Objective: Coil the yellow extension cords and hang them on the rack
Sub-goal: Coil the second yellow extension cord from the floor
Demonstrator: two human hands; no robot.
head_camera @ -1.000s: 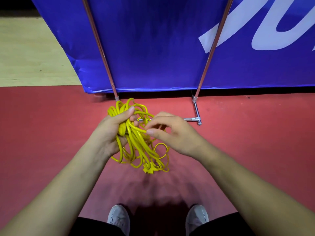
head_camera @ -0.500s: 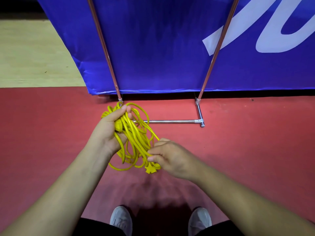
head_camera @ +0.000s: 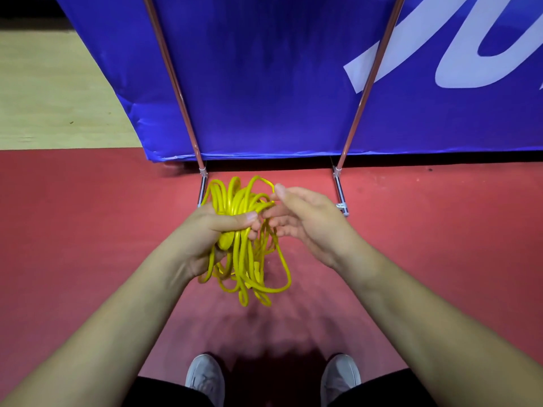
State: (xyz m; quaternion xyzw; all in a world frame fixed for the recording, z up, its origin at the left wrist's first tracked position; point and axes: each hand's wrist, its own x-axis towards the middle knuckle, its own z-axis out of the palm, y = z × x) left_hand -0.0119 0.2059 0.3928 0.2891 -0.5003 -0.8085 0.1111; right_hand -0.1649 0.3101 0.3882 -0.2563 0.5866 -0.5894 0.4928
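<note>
First, nearest the camera: two grey shoes (head_camera: 205,374), toes forward, on the red floor (head_camera: 88,245), with dark trouser legs behind them.

Item, left hand (head_camera: 205,233): fingers and thumb curled tight round the middle of the bundle, gripping it.

Item, yellow extension cord (head_camera: 245,259): a loose, uneven coil held in the air above the red floor. Loops stand up above the left fist and hang down below it. Not yet on the rack.

Item, right hand (head_camera: 305,218): fingers nearly straight and slack, their tips touching the coil's upper strands. The thumb tip lies just beside the topmost loop; no clear pinch shows.

Item, rack (head_camera: 340,195): two chrome feet on the floor just beyond the coil, with two copper-coloured uprights rising and splaying outward.

Item, blue banner (head_camera: 264,83): stands behind the uprights, white lettering at right.

Item, pale wood floor (head_camera: 58,98): far left, beyond the red.
</note>
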